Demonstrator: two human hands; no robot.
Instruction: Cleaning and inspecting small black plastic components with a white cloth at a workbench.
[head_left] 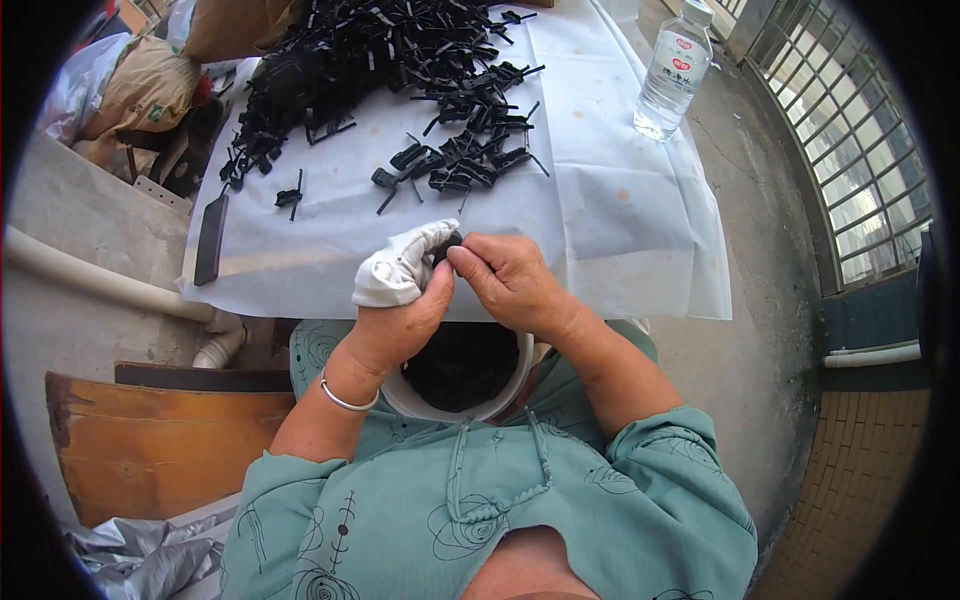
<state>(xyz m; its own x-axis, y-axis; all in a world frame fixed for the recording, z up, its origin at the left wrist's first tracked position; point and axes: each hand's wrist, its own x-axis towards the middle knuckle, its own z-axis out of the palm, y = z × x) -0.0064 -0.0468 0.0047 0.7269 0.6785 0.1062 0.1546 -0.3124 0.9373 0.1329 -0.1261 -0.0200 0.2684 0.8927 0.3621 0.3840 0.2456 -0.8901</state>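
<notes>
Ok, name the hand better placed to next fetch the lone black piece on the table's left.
Probably the left hand: it is nearer the lone piece, while the right hand would reach across. Both hold a small black part.

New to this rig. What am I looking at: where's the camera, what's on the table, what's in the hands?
There's no robot here, just a person's two hands. The single picture comes from a wide fisheye camera worn on the head, looking down, so edges bend; picture left is the person's left.

The left hand, its fingers under a white cloth cover, and the bare right hand meet at a small black part, mostly hidden by the fingers.

On the table's white sheet lie a heap of black parts, a flat black strip and a clear bottle. Below the hands is a white bucket with dark contents.
</notes>
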